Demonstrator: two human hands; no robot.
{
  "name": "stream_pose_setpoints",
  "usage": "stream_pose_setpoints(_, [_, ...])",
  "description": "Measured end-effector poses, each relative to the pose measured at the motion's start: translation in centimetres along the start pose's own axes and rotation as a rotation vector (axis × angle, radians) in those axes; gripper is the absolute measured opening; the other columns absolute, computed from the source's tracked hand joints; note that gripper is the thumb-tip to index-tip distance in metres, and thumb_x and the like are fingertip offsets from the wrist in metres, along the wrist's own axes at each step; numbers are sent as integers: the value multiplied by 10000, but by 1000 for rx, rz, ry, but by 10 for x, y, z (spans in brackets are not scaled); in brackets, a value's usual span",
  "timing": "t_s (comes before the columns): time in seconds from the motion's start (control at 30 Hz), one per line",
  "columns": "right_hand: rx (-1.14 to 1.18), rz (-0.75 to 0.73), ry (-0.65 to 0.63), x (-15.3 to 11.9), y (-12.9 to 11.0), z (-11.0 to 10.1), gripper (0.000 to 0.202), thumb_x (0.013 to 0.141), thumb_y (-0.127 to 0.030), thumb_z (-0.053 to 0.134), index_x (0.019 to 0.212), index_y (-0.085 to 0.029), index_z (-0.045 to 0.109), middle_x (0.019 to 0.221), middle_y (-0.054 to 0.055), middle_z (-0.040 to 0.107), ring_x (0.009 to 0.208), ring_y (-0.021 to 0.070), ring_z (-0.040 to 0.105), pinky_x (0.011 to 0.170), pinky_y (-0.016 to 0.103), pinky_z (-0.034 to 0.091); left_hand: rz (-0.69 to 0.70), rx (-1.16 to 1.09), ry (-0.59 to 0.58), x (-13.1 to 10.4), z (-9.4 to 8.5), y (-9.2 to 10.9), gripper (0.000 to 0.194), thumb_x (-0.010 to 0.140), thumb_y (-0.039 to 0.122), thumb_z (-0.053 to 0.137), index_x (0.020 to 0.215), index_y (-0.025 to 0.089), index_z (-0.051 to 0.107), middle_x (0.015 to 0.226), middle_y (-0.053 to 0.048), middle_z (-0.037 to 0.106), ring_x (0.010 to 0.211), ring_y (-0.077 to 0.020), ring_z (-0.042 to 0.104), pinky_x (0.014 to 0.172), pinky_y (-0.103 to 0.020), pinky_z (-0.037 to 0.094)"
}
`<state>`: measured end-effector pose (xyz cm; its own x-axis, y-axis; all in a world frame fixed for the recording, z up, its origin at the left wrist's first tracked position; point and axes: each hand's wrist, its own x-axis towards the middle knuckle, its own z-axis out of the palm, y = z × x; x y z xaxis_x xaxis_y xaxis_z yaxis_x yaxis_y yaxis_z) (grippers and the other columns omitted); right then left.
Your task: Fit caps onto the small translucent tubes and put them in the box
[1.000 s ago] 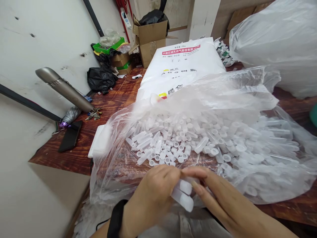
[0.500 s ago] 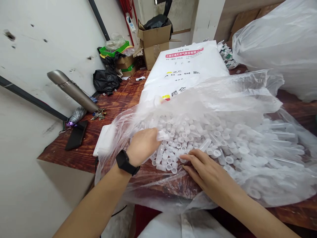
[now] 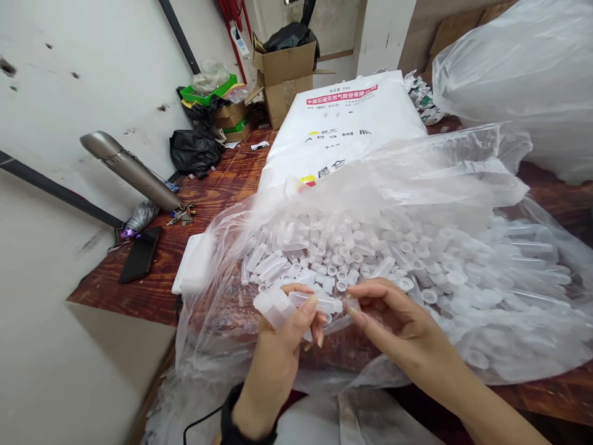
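Note:
My left hand (image 3: 282, 343) is closed around several translucent plastic tubes. One plastic tube (image 3: 320, 301) lies between its thumb and fingers, with its narrower end pointing right. Other frosted tubes (image 3: 273, 306) stick out on the left side of the palm. My right hand (image 3: 398, 318) pinches a small translucent cap (image 3: 353, 305) at that tube's right end; whether the two touch I cannot tell. Just beyond both hands spreads a heap of loose caps (image 3: 341, 272) and tubes, lying on a clear plastic bag (image 3: 463, 170).
A white printed sack (image 3: 343, 117) lies behind the heap. On the left of the wooden table (image 3: 227, 185) are a metal flask (image 3: 134, 173), keys (image 3: 182, 214), a phone (image 3: 140, 254) and a white box (image 3: 192, 262). A cardboard box (image 3: 290, 77) and a large full plastic bag (image 3: 509, 86) stand further back.
My left hand has come back from the heap toward me and turned palm up, tubes in its grasp. My right hand has lifted from the heap's near edge, now pinching a cap beside a tube.

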<state>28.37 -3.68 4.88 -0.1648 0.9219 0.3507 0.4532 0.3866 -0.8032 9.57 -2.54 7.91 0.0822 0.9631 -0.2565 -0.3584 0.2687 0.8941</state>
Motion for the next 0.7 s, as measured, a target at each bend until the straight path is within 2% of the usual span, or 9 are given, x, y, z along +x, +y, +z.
stream_pose_setpoints(0.13, [262, 22, 58, -10, -15, -3, 157, 1036, -239, 625, 1148, -349, 639, 1092, 9, 652, 1065, 160, 689, 902, 240, 605, -27, -102, 34, -11, 9, -5, 386, 778, 428, 907, 958, 205, 649, 690, 33, 706, 561, -83, 593, 554, -188, 480])
stream_pose_setpoints(0.23, [240, 2, 94, -14, -18, -5, 226, 1007, -179, 652, 1142, -359, 672, 1098, 1, 689, 1112, 151, 670, 962, 225, 570, -69, -59, 59, -16, 7, -8, 433, 734, 457, 937, 945, 196, 664, 661, 30, 692, 552, -90, 591, 555, -199, 476])
stream_pose_setpoints(0.4, [181, -3, 70, -16, -19, -8, 217, 1004, -193, 661, 1141, -360, 676, 1011, -17, 739, 945, 142, 726, 815, 192, 603, -85, 87, 19, -26, 0, -15, 436, 767, 535, 894, 944, 203, 674, 665, 27, 667, 595, -114, 578, 608, -241, 461])
stream_pose_setpoints(0.5, [219, 112, 24, -20, -23, -11, 233, 1096, -245, 508, 1227, -399, 625, 801, -67, 712, 638, 94, 706, 616, 138, 588, -90, 132, 25, -31, 4, -14, 393, 780, 525, 884, 923, 219, 683, 654, 35, 647, 621, -132, 574, 656, -269, 477])
stream_pose_setpoints(0.53, [214, 139, 2, -21, -25, -12, 264, 1116, -261, 457, 1277, -412, 601, 787, -70, 712, 611, 91, 706, 597, 134, 588, -90, 139, 35, -32, 6, -13, 390, 773, 525, 889, 914, 223, 687, 652, 36, 644, 622, -135, 571, 659, -271, 477])
stream_pose_setpoints(0.57, [184, 141, -19, -23, -27, -14, 282, 1120, -286, 445, 1329, -420, 577, 841, -56, 738, 669, 102, 739, 632, 148, 609, -95, 144, 40, -33, 7, -13, 394, 763, 531, 893, 908, 226, 693, 655, 34, 646, 621, -136, 568, 656, -271, 473])
stream_pose_setpoints(0.63, [84, 116, -56, -25, -30, -18, 317, 1091, -350, 513, 1397, -428, 551, 1078, -7, 776, 917, 152, 784, 775, 210, 645, -103, 149, 55, -34, 9, -12, 411, 741, 551, 902, 904, 229, 706, 654, 31, 642, 616, -137, 554, 641, -267, 460])
stream_pose_setpoints(0.67, [64, 120, -79, -27, -31, -20, 333, 1086, -365, 521, 1412, -432, 543, 1125, 0, 774, 959, 163, 782, 792, 223, 648, -105, 149, 60, -34, 9, -13, 417, 731, 558, 906, 902, 230, 714, 653, 29, 639, 617, -137, 549, 637, -264, 457])
stream_pose_setpoints(0.7, [79, 141, -106, -28, -32, -20, 331, 1102, -364, 484, 1421, -436, 534, 1059, -11, 780, 900, 152, 783, 755, 213, 650, -107, 149, 60, -35, 8, -14, 417, 724, 562, 909, 899, 233, 722, 651, 29, 635, 619, -137, 548, 638, -263, 458])
